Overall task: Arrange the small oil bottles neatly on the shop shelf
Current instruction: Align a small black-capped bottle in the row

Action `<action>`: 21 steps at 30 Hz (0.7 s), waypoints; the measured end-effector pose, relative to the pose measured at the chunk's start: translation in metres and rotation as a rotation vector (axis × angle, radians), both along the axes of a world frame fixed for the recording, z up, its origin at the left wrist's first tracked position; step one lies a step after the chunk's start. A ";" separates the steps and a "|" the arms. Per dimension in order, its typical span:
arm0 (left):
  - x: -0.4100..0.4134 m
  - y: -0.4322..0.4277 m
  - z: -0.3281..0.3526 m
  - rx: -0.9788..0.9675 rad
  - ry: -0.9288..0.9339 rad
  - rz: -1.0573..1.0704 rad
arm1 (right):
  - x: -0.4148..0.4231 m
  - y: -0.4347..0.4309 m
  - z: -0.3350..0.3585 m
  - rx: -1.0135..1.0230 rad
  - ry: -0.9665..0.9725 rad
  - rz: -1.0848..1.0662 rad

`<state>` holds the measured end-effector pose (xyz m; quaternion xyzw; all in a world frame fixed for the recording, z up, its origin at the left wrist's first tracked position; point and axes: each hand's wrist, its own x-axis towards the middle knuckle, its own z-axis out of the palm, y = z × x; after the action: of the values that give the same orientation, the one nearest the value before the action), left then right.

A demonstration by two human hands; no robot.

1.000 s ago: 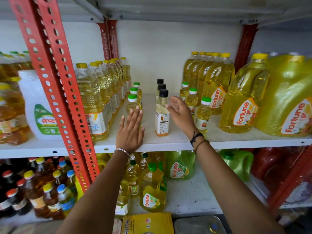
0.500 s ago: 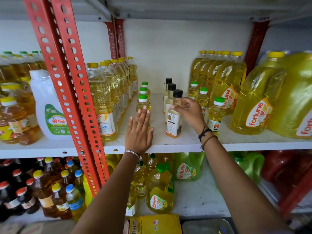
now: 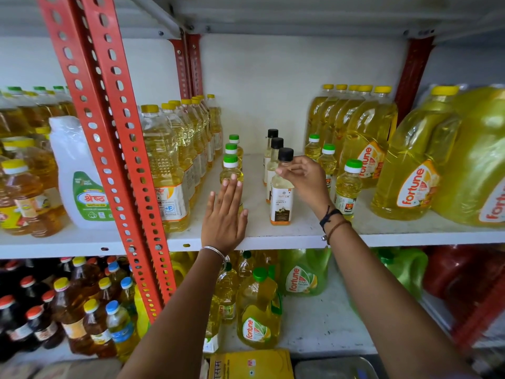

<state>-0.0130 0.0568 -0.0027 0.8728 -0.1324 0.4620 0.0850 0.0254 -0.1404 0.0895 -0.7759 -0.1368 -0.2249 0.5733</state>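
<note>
Fingertips [image 3: 284, 170] of the right hand [image 3: 306, 181] pinch the neck of the front black-capped coconut oil bottle [image 3: 281, 203], apparently squaring its row | left hand [image 3: 224, 214], fingers together, flat against the front green-capped bottle [image 3: 231, 170] | both rows mid-shelf [image 3: 273, 236].

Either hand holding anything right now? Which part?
Right hand pinches the neck of the front black-capped coconut oil bottle, just under the cap. Left hand holds nothing, flat before the front small green-capped bottle.
</note>
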 end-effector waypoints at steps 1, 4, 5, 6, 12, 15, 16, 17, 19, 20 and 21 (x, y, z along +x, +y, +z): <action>0.000 0.000 0.000 0.000 0.000 0.000 | 0.000 0.000 0.001 0.002 -0.003 0.004; 0.000 0.000 0.000 0.002 0.001 -0.002 | 0.000 0.000 0.000 -0.019 0.010 0.015; 0.000 0.000 0.000 0.002 0.001 -0.001 | 0.001 0.000 -0.001 -0.031 0.024 0.016; 0.000 0.001 0.000 0.003 0.001 -0.001 | 0.001 0.000 -0.002 -0.038 0.037 0.016; 0.000 0.000 0.000 0.000 0.010 -0.003 | -0.002 -0.002 0.000 -0.065 0.016 0.011; 0.000 0.001 -0.001 -0.006 0.009 -0.006 | -0.011 -0.003 -0.001 -0.058 -0.012 0.019; 0.000 0.001 -0.001 -0.007 0.009 -0.007 | -0.014 -0.004 -0.001 -0.055 -0.021 0.020; 0.000 0.001 -0.001 -0.007 0.010 -0.007 | -0.017 -0.004 -0.002 -0.055 -0.028 0.020; 0.000 0.000 -0.001 -0.006 0.015 -0.007 | -0.021 -0.005 -0.003 -0.054 -0.047 0.019; 0.000 0.000 -0.001 -0.007 0.018 -0.006 | -0.022 -0.005 -0.003 -0.054 -0.056 0.016; 0.000 0.000 -0.001 -0.008 0.021 -0.006 | -0.024 -0.005 -0.003 -0.055 -0.061 0.017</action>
<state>-0.0128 0.0572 -0.0034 0.8767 -0.1324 0.4533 0.0915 0.0015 -0.1456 0.0863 -0.7829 -0.1671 -0.2398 0.5493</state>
